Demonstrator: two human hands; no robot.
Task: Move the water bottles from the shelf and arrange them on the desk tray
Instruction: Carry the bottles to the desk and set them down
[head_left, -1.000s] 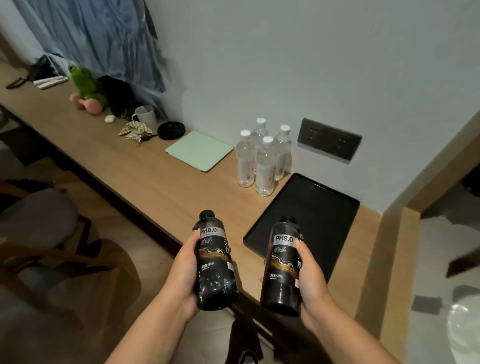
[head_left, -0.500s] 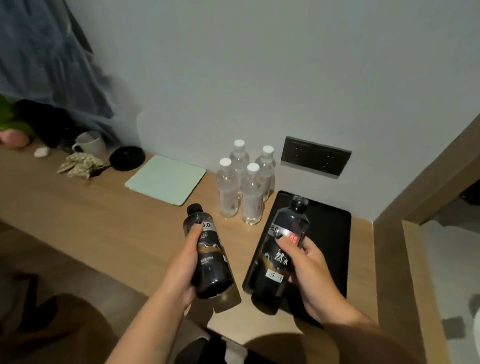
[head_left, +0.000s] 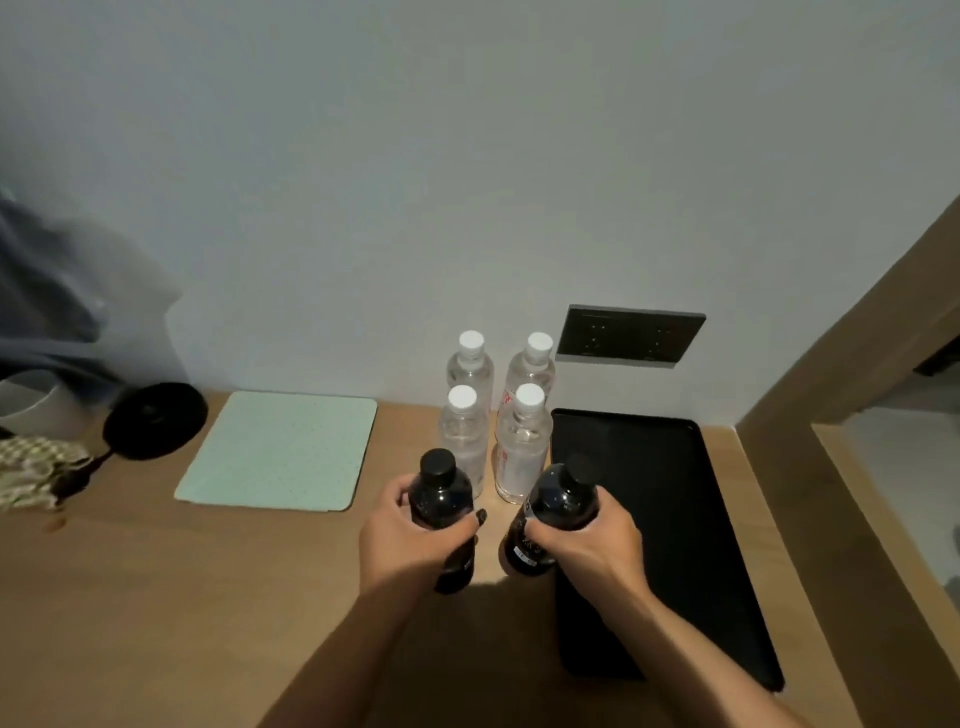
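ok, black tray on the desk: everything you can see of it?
The black tray is a flat rectangle with rounded corners and a low raised rim, matte, plastic by the look. It lies flat on the wooden desk, its far end close to the wall, under the socket panel, just right of the four clear bottles. Nothing plainly rests on it. The right hand holds a dark bottle over its left edge.

tabletop (head_left: 208, 597): matt wood grain | tray (head_left: 665, 519): matt black, smooth | dark bottles (head_left: 441, 499) in my fingers (head_left: 480, 517): glossy plastic | clear bottles (head_left: 519, 441): transparent plastic, white caps | mat (head_left: 280, 452): pale green, dotted
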